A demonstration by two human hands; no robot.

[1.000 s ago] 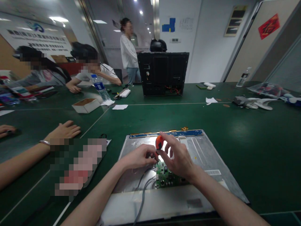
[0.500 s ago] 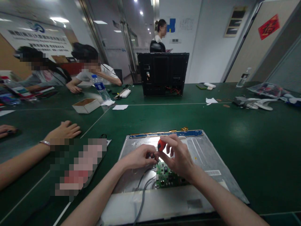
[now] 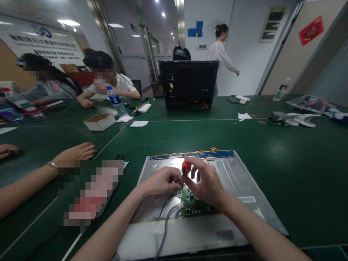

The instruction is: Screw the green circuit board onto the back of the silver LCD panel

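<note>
On the green tabletop (image 3: 285, 174) a metal-backed display panel (image 3: 236, 181) lies face down; the small green circuit board (image 3: 191, 204) is seated on it with grey cables (image 3: 164, 221) attached; the orange-handled screwdriver (image 3: 186, 168) is pinched upright by the right hand (image 3: 206, 183); the left hand (image 3: 160, 181) is curled at its shaft, the tip and any screw being hidden, so fastening appears unfinished.

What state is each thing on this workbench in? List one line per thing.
Metal panel: flat on the table, back side up.
Circuit board: lying on the panel, grey cables attached.
Screwdriver: upright over the board, in the right hand.
Left hand: pinching at the screwdriver tip.
Water bottle: standing, capped.
Cardboard box: open.
</note>
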